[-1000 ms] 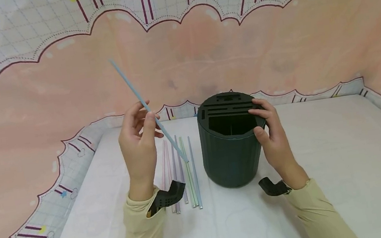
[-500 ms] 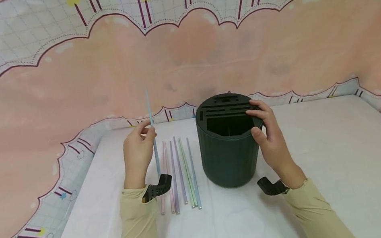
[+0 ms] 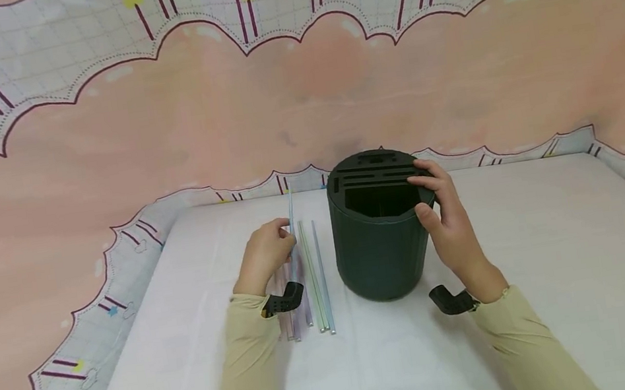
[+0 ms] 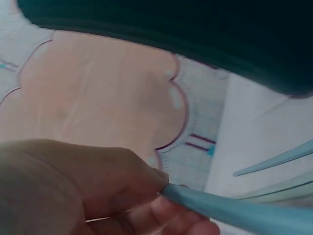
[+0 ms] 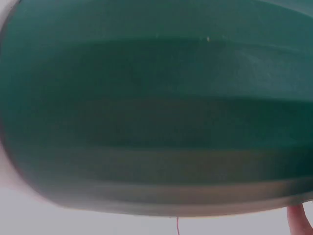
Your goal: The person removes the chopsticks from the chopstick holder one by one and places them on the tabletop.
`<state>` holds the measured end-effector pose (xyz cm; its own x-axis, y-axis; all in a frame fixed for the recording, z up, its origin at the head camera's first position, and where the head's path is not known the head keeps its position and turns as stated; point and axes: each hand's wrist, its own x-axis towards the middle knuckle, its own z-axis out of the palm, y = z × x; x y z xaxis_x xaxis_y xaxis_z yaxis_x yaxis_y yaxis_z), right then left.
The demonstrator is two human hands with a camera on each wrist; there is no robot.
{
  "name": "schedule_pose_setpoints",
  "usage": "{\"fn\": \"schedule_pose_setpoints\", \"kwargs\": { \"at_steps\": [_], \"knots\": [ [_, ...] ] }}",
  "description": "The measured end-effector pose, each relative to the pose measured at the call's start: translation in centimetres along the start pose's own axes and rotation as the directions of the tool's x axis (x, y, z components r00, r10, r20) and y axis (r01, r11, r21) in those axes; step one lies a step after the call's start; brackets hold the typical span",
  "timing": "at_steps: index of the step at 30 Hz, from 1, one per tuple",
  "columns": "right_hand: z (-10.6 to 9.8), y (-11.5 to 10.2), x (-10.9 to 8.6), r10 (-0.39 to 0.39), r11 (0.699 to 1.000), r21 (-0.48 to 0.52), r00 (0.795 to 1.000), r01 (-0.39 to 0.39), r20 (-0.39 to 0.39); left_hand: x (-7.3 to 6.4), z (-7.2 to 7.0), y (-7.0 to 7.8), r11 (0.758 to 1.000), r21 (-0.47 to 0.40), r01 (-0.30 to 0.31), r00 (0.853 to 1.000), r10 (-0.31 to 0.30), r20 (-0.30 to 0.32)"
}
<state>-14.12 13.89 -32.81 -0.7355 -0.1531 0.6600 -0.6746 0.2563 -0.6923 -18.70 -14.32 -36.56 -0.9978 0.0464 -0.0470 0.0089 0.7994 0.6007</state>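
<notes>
My left hand [image 3: 268, 251] pinches a light blue chopstick [image 3: 290, 208] between thumb and fingers, over the row of chopsticks on the table. The left wrist view shows this blue chopstick [image 4: 234, 211] running out from the pinch toward the lower right. Green chopsticks [image 3: 314, 281] and another blue one [image 3: 323, 280] lie side by side to the right; pink and purple ones are partly hidden by my left hand and wrist. My right hand [image 3: 451, 222] grips the right rim of a dark green utensil holder [image 3: 381, 258], which stands upright with a slotted top and one large opening.
A white cloth covers the table [image 3: 535, 243]. Behind it hangs a peach and white patterned backdrop [image 3: 218, 121]. A black wrist camera [image 3: 284, 299] sits on my left wrist, above the chopsticks' near ends.
My left hand has lowered and moved right with the blue chopstick, which first tilted, then turned upright, and is now over the row. My right hand stays on the holder.
</notes>
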Motion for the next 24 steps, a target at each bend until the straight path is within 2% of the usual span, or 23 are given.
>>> {"fn": "schedule_pose_setpoints", "kwargs": {
  "at_steps": [8,14,17,20,24],
  "knots": [
    [-0.4,-0.1,0.0,0.019,0.995,-0.094,0.997,-0.012,0.075,0.7,4.3,-0.5,0.999,0.0,0.041,0.989,-0.041,0.141],
    [-1.2,1.0,-0.3,0.061,0.983,-0.183,0.989,-0.035,0.138,0.6,5.9,-0.8,0.994,0.111,0.002,0.996,-0.013,0.093],
    [-1.7,2.1,-0.4,0.087,0.971,-0.233,0.983,-0.047,0.163,0.6,6.3,-0.9,0.991,0.133,-0.006,0.996,-0.006,0.087],
    [-2.0,2.8,-0.5,0.099,0.966,-0.252,0.979,-0.052,0.177,0.6,6.4,-1.1,0.987,0.158,0.011,0.996,-0.024,0.084],
    [-2.4,3.1,-0.6,0.103,0.967,-0.248,0.983,-0.062,0.153,0.5,5.9,-1.1,0.978,0.2,0.057,0.995,-0.071,0.064]
  ]
}}
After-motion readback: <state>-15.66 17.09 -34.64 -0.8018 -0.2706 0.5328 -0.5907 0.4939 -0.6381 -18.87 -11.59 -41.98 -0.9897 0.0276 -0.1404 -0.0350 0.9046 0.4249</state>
